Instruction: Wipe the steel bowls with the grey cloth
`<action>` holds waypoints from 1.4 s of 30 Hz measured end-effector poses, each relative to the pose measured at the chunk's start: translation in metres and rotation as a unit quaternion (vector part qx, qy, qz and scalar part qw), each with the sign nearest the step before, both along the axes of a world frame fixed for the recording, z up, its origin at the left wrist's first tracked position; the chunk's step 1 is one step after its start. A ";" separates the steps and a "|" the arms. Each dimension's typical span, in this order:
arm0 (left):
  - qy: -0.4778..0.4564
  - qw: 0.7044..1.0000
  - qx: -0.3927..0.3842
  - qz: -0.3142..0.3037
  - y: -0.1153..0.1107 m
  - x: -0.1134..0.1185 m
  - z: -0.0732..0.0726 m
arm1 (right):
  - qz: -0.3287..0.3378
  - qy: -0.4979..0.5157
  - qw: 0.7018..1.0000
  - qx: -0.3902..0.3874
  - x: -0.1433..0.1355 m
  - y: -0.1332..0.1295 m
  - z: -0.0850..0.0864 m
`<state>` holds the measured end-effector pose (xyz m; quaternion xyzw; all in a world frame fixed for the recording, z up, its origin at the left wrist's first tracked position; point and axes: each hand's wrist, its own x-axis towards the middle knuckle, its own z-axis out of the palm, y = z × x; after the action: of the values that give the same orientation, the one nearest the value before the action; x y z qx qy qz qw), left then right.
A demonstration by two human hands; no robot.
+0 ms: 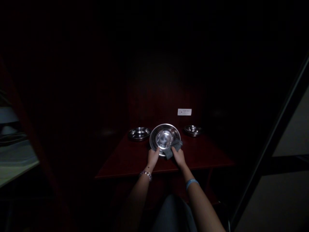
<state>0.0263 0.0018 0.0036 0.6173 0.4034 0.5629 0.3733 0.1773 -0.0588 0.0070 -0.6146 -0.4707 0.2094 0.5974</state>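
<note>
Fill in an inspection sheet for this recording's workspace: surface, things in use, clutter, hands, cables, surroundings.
Surface: dark red table, dimly lit.
Things in use: tilted metal bowl, inside facing the camera; gray cloth at its lower right rim.
Clutter: another shiny bowl at left; what looks like a bowl stack at right.
Hands: left hand grips the tilted bowl's lower left rim; right hand pinches the cloth against it.
Cables: nothing seen at the socket panel; dark areas cannot be judged.
Surroundings: the white panel on the wall behind; mostly deep shadow.
</note>
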 end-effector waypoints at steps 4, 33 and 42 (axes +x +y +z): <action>0.005 1.000 -0.005 0.001 0.003 0.001 -0.003 | -0.003 -0.004 1.000 -0.005 0.001 0.001 -0.001; 0.005 1.000 0.008 -0.013 0.007 0.001 -0.008 | 0.000 0.010 1.000 0.011 0.001 0.001 -0.003; 0.027 1.000 0.003 -0.002 0.003 0.000 -0.005 | 0.000 0.013 1.000 0.012 0.002 0.003 -0.004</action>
<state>0.0268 0.0052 -0.0013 0.6343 0.4106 0.5464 0.3612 0.1798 -0.0561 0.0025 -0.6047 -0.4658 0.2119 0.6103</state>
